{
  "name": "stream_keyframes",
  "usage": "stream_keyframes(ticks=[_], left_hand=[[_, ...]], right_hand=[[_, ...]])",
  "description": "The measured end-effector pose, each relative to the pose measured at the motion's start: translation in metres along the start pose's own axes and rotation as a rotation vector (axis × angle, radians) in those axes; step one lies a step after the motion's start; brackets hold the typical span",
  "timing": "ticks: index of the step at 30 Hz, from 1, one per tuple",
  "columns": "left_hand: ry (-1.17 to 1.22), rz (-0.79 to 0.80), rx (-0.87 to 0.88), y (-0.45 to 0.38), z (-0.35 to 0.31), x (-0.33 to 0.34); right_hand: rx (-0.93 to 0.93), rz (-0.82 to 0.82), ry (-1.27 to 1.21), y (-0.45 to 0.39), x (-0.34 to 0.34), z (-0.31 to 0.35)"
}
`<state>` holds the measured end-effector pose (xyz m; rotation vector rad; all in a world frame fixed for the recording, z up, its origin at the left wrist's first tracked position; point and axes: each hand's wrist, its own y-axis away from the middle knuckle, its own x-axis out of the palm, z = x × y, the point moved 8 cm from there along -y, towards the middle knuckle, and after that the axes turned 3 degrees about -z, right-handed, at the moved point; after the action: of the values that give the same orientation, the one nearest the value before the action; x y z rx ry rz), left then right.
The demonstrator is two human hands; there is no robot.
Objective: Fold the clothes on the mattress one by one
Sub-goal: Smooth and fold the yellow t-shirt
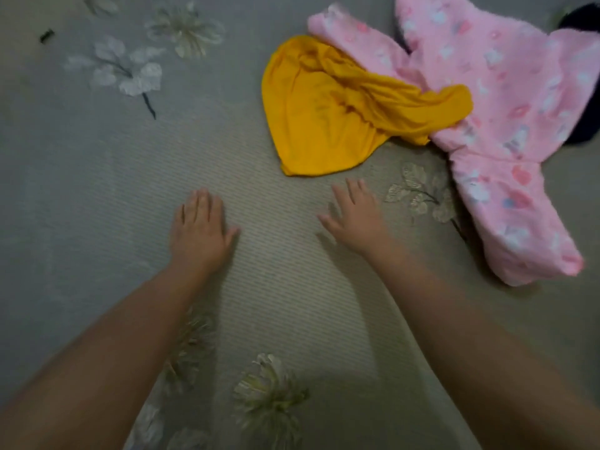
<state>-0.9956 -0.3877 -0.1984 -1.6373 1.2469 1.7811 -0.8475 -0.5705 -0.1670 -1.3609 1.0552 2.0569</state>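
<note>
A crumpled yellow garment [328, 112] lies on the grey flowered mattress [97, 190], right of centre. A pink fleece garment with a small print [506, 125] sprawls at the right, and part of the yellow cloth rests across it. My left hand [199, 233] lies flat on the mattress with its fingers together, holding nothing. My right hand [355, 216] hovers open with spread fingers just below the yellow garment's lower tip, apart from it.
A dark garment [581, 14] peeks out behind the pink one at the top right corner. A small dark object [47, 35] lies at the far left of the mattress.
</note>
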Motion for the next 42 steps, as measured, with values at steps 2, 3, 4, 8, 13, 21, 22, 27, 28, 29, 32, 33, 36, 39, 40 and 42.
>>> stream_keyframes(ticks=[2,3,4,8,13,21,22,27,28,29,32,33,36,39,40,42], left_hand=[[0.059,-0.006,-0.02,-0.01,0.017,0.018],[0.069,-0.034,-0.011,-0.014,0.022,0.025],[0.077,-0.069,0.003,-0.017,0.024,0.028],[0.141,-0.143,0.034,-0.019,0.027,0.032],[0.185,-0.15,0.054,-0.021,0.03,0.033],[0.181,-0.144,0.034,-0.024,0.032,0.033],[0.183,-0.14,0.035,-0.025,0.031,0.033],[0.126,-0.133,0.038,-0.027,0.027,0.031],[0.12,-0.13,0.043,-0.022,0.026,0.032],[0.121,-0.124,0.059,-0.014,0.023,0.034],[0.168,-0.067,0.286,0.038,-0.022,0.041],[0.19,-0.039,0.397,0.062,-0.045,0.042],[0.213,-0.039,0.587,0.115,-0.096,0.037],[0.253,0.106,0.52,0.131,-0.119,0.034],[0.273,0.174,0.492,0.135,-0.124,0.034],[0.366,0.263,0.439,0.144,-0.136,0.021]], right_hand=[[-0.029,-0.014,0.044,-0.033,0.013,0.025],[-0.039,-0.032,0.053,-0.048,0.018,0.037],[-0.037,-0.045,0.051,-0.063,0.023,0.046],[0.028,-0.137,0.102,-0.109,0.034,0.067],[0.025,-0.307,-0.012,-0.116,0.017,0.059],[-0.044,-0.197,-0.14,-0.003,0.037,0.042],[-0.027,-0.212,-0.163,0.01,0.039,0.038],[-0.065,-0.12,-0.173,0.06,0.059,0.037],[-0.064,-0.092,-0.202,0.072,0.063,0.036],[-0.042,-0.068,-0.249,0.084,0.067,0.033],[0.074,0.001,-0.459,0.121,0.073,0.015],[0.086,0.046,-0.525,0.134,0.075,0.01],[0.046,0.178,-0.644,0.182,0.068,0.0],[0.072,0.263,-0.722,0.221,0.053,-0.024],[0.11,0.278,-0.743,0.23,0.045,-0.037],[0.174,0.286,-0.841,0.246,0.024,-0.058]])
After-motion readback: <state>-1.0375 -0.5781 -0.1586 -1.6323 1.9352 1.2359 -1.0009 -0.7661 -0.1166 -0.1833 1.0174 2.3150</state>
